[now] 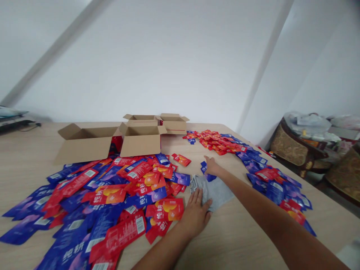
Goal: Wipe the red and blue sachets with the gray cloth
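While the left hand (195, 215) rests with fingers spread on the lower-left edge of the grey cloth (221, 193), below and right of the frame's centre, the right hand (213, 167) reaches to a blue printed sachet (210, 177) at the cloth's upper edge; whether its fingers grip it, I cannot tell. Light, even pressure from the left should keep the cloth flat, and the sachet is probably best pinched by one edge, without snagging the fabric.
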{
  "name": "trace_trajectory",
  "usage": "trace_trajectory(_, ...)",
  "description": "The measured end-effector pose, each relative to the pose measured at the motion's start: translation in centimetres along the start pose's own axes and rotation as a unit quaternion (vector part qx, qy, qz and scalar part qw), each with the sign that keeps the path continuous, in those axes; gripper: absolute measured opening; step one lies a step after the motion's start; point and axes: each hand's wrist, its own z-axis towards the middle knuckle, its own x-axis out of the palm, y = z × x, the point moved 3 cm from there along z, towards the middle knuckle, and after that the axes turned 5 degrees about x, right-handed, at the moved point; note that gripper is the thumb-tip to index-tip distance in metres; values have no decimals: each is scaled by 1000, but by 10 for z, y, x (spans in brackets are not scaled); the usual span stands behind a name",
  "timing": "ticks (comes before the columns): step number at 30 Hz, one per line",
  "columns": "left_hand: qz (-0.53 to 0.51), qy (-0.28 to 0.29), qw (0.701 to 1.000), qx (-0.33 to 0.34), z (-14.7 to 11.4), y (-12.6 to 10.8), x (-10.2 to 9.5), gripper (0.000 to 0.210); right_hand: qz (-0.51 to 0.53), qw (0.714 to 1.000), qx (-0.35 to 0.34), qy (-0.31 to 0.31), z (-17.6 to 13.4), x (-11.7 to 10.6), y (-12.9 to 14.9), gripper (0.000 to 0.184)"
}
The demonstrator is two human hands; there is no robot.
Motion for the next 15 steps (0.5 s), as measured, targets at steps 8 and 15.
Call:
trace_trajectory(8, -43, 16, 999, -8, -2, 0, -3, 49, 438, 873, -145, 157, 9, -36, 64, 85)
trace_trajectory(15, -56, 19, 998, -5, -3, 3, 1, 50, 257, 960, -68, 86, 52, -26, 104, 71)
